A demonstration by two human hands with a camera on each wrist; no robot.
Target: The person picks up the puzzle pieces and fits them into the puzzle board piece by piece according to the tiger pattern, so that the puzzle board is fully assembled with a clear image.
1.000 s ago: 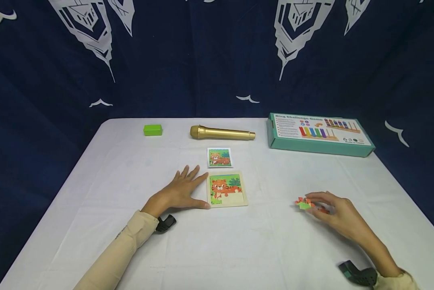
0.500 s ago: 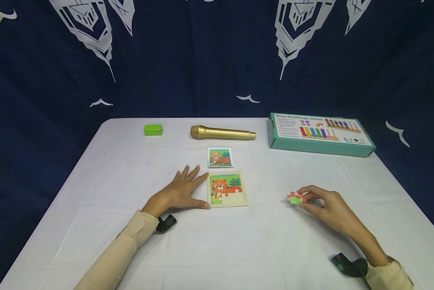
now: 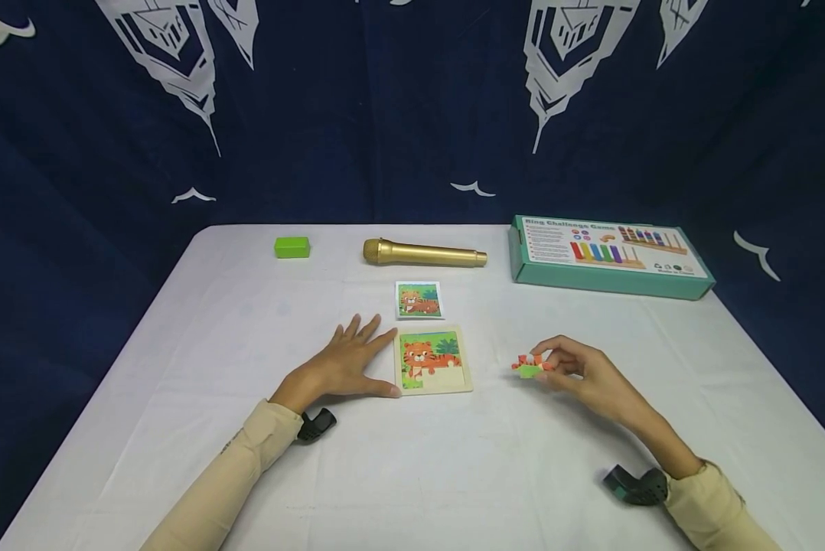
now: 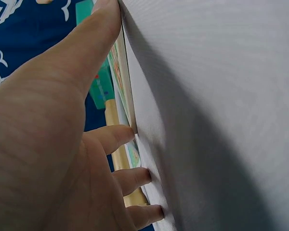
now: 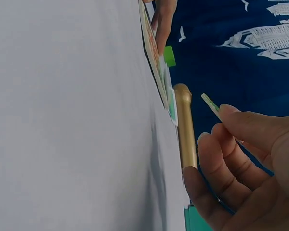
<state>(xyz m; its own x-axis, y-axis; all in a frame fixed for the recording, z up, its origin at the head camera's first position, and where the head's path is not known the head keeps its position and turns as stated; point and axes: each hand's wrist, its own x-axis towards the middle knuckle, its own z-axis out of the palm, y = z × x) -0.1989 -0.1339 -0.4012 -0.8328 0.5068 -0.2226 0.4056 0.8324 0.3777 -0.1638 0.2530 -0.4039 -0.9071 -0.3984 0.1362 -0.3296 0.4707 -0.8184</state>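
Note:
A wooden jigsaw puzzle board (image 3: 466,375) with a tiger picture lies mid-table; its lower right part is bare wood. My left hand (image 3: 340,363) is spread on the cloth at its left side, thumb and index finger touching the frame's edge. Between thumb and fingers, my right hand (image 3: 585,375) pinches a red and green puzzle piece (image 3: 528,369) above the table, to the right of the board. In the right wrist view the piece (image 5: 211,105) appears edge-on, partly hidden by the thumb. A small tiger picture card (image 3: 418,300) lies just behind the board.
Toward the back lie a green block (image 3: 291,247), a gold microphone (image 3: 424,253) and a teal Ring Challenge Game box (image 3: 612,260). White cloth covers the table (image 3: 412,474); a dark blue printed curtain (image 3: 371,115) hangs behind it.
My right hand has moved left and slightly away from me with the puzzle piece, closer to the board. The left hand and the board have stayed in place.

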